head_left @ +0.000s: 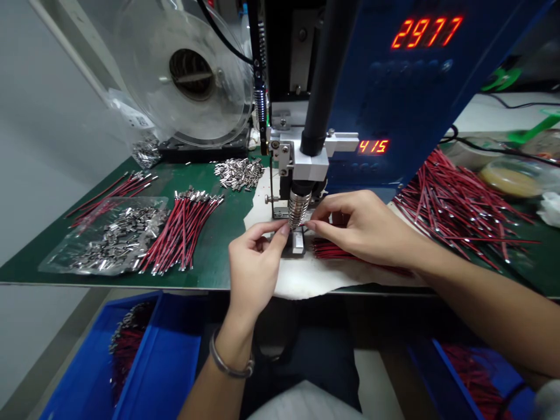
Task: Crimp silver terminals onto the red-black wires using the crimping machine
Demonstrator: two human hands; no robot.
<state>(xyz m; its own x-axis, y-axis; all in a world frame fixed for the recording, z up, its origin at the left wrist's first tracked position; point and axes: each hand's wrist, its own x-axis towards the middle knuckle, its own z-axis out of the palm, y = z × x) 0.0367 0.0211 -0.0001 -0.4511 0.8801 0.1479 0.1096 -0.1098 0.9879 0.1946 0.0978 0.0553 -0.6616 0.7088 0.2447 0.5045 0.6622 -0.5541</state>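
A pale garment (pixel 301 402) lies nearest, below the coiled metal tip (pixel 298 205). Left of the coil, bare green tabletop (pixel 214 256) opens between the left hand (pixel 256 259) and a fan of red wires (pixel 175 233); right and behind, the blue machine body (pixel 371 105) closes off room. Each hand's thumb and forefinger draw close together beside the coil, the right hand (pixel 363 224) opposite the left; whether either grasps anything, I cannot tell. The right hand partly hides a red wire bundle (pixel 330 249), right of the coil, long axis running left-right, visible ends pointing left.
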